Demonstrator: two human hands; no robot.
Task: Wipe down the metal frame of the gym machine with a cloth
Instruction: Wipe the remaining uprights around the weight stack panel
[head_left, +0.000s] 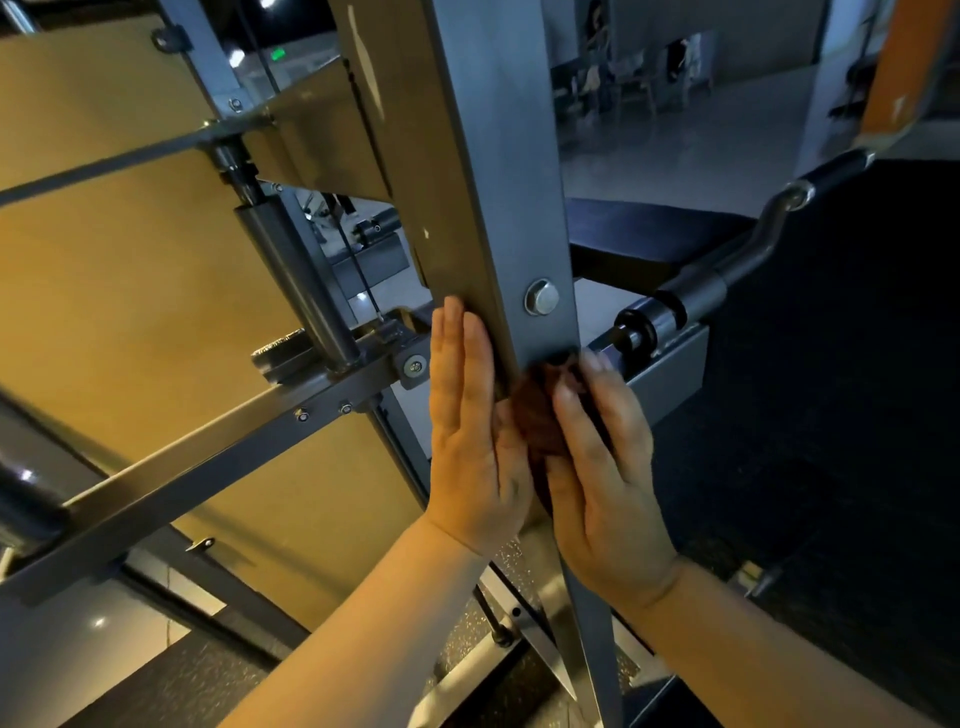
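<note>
A grey metal upright (511, 171) of the gym machine frame runs from top centre down past my hands, with a large hex bolt (541, 297) low on its face. A dark brownish cloth (540, 415) is pressed against the upright between my hands, mostly hidden. My left hand (470, 431) lies flat with straight fingers along the upright's left side. My right hand (605, 457) presses the cloth onto the front face with its fingers extended.
A slanted grey crossbar (218, 462) runs left of my hands, with tan panels (114, 291) behind it. A black-gripped handle bar (727, 260) sticks out to the right over a dark padded seat (857, 364). Speckled floor shows below.
</note>
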